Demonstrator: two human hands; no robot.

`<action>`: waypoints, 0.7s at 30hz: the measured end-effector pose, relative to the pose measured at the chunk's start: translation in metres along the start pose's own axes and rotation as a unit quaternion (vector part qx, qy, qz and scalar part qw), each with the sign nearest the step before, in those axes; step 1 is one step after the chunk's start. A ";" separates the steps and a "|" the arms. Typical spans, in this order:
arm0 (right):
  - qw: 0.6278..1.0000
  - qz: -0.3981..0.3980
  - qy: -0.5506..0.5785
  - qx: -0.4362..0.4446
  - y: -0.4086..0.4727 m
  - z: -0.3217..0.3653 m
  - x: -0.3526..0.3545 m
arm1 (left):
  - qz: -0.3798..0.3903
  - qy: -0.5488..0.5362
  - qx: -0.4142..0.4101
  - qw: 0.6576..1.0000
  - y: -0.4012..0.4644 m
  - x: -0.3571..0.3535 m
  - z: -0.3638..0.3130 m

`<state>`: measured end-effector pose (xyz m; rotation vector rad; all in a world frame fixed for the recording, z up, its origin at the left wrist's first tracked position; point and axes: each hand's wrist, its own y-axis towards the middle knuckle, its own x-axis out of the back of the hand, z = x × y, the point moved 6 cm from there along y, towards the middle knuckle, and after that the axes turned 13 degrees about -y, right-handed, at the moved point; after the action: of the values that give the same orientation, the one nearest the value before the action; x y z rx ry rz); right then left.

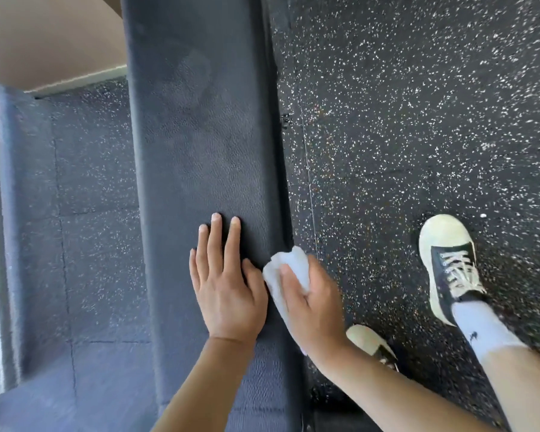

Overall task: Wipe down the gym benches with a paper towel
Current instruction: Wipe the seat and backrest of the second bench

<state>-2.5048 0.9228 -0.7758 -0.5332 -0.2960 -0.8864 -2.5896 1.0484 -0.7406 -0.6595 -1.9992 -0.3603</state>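
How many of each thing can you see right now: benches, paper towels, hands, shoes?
Bench: 1
Paper towel: 1, gripped in the right hand
Hands: 2, left hand flat on the bench, right hand
Shoes: 2, one in full, one partly hidden behind the right arm
Total: 6

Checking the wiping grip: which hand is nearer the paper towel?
Right. The right hand grips the paper towel at the bench's right edge; the left hand lies flat on the bench beside it.

Bright daylight from left, floor [418, 120] edges motion-blurred (wide-angle bend), bench [200, 151] sheen
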 end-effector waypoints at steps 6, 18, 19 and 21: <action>0.996 -0.018 0.069 -0.060 0.101 0.029 -0.003 | 0.001 0.002 -0.007 1.000 0.002 -0.001 -0.003; 0.996 -0.002 0.071 -0.053 -0.018 -0.019 -0.008 | -0.024 0.024 -0.005 0.999 0.003 -0.001 0.001; 0.997 0.007 0.069 -0.044 -0.039 -0.027 -0.007 | -0.025 0.024 -0.009 0.999 0.002 -0.002 0.001; 0.999 0.011 0.047 -0.018 -0.064 -0.032 -0.004 | -0.029 0.023 -0.015 0.999 0.002 -0.001 0.000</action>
<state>-2.5577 0.8747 -0.7837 -0.5261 -0.1892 -0.8945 -2.5882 1.0492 -0.7419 -0.6083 -1.9752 -0.4362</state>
